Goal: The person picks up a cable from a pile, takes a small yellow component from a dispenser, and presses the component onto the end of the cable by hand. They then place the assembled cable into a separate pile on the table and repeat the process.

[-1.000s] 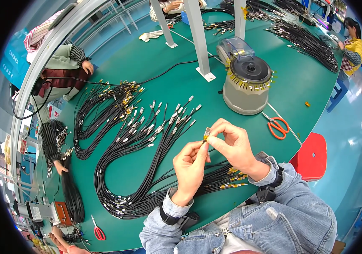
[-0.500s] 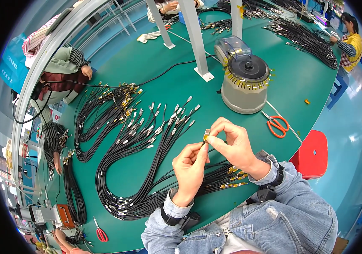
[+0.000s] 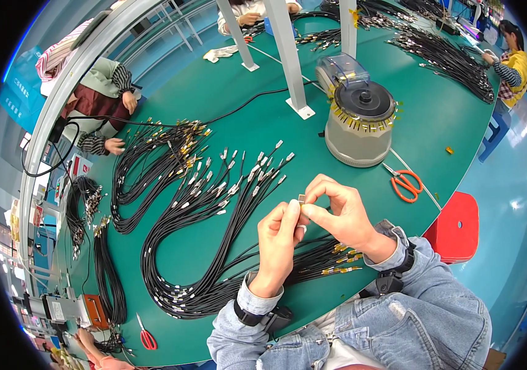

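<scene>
Over the table's near edge, my left hand (image 3: 277,239) and my right hand (image 3: 342,214) meet, fingertips nearly touching. Between them is the metal connector (image 3: 302,198) of a black cable. My left thumb and fingers pinch the cable end just below it, and my right thumb and forefinger pinch its side. Most of the connector is hidden by the fingers. Below my hands lies a bundle of black cables (image 3: 313,264), its right-hand ends wrapped in yellow tape. It bends round to the left, where its other ends show bare silver connectors (image 3: 229,188).
A round tape dispenser (image 3: 359,139), ringed with yellow tape pieces, stands beyond my hands. Orange-handled scissors (image 3: 406,185) lie right of it; red-handled scissors (image 3: 147,339) lie near left. More cable bundles (image 3: 131,185) lie left. A red stool (image 3: 457,228) stands right. Co-workers sit around the table.
My left hand has shifted slightly upward, its thumb now against the connector. The yellow tape seen there before is covered by fingers. At left, a co-worker's hand has drawn back from the cables.
</scene>
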Demonstrator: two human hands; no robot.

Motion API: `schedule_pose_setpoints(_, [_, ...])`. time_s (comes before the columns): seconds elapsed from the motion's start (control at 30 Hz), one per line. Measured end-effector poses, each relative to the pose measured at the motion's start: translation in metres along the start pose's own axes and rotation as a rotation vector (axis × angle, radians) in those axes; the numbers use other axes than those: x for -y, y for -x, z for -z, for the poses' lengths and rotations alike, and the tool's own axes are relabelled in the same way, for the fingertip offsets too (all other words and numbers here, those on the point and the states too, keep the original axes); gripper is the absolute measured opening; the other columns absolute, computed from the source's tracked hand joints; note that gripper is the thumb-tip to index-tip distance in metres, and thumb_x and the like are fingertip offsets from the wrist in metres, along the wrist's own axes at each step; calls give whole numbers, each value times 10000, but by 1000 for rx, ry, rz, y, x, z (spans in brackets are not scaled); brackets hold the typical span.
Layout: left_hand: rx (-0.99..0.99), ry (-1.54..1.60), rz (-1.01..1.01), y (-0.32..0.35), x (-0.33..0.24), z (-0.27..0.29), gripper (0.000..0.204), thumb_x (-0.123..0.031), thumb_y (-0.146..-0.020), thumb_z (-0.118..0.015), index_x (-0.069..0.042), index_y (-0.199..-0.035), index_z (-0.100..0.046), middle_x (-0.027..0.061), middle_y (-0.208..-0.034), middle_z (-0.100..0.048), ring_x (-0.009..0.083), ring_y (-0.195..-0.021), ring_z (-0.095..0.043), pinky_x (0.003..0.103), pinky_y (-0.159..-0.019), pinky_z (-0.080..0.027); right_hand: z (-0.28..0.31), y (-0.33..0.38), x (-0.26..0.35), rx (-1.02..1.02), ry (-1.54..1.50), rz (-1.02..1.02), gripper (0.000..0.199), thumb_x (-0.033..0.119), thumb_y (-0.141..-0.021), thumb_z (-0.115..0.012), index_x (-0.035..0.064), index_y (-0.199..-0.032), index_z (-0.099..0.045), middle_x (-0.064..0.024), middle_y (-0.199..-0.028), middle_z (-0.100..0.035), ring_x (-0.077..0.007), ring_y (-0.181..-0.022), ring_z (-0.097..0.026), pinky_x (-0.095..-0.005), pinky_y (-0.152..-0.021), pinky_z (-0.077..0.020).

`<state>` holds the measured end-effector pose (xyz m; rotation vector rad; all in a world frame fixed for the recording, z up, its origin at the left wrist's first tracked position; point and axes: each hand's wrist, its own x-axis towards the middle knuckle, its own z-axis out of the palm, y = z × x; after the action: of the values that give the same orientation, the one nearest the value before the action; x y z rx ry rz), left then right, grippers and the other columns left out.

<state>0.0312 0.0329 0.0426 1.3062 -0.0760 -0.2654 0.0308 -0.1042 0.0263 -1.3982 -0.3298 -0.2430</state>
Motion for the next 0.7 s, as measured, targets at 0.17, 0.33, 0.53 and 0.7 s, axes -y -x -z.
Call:
schedule_pose_setpoints(0.17, [67, 162, 113, -1, 1, 5, 314, -260, -955, -442, -47, -738, -521, -18, -622, -472, 22, -499, -361, 176, -419, -236, 2, 1, 0, 24, -80, -56, 77, 50, -811, -609, -15, -793, -571, -59, -836, -540, -132, -805, -505, -274, -744, -407])
schedule_pose_setpoints(0.33, [114, 238, 155, -3, 5, 10, 303, -259, -962, -419, -44, -776, -522, -14, -625, -467, 20, -493, -354, 179, -414, -232, 1, 1, 0, 63, -175, -121, 103, 75, -835, -596, -23, -813, -570, -61, -856, -532, -136, -815, -498, -278, -750, -404])
schedule_pose_setpoints(0.53, [110, 238, 118, -1, 3, 7, 251, -214, -957, -436, -46, -794, -526, 4, -654, -489, 25, -494, -357, 182, -412, -239, 3, 0, -2, 71, -168, -105, 94, 69, -840, -590, -21, -819, -574, -60, -866, -533, -131, -822, -502, -277, -752, -409])
schedule_pose_setpoints(0.7, [-73, 135, -142, 3, -1, -10, 137, -123, -928, -496, -15, -891, -570, 12, -733, -518, 30, -519, -398, 179, -424, -285, 4, 0, -2, 21, -230, -133, 92, 65, -836, -597, -26, -829, -588, -57, -866, -555, -122, -831, -514, -269, -766, -408])
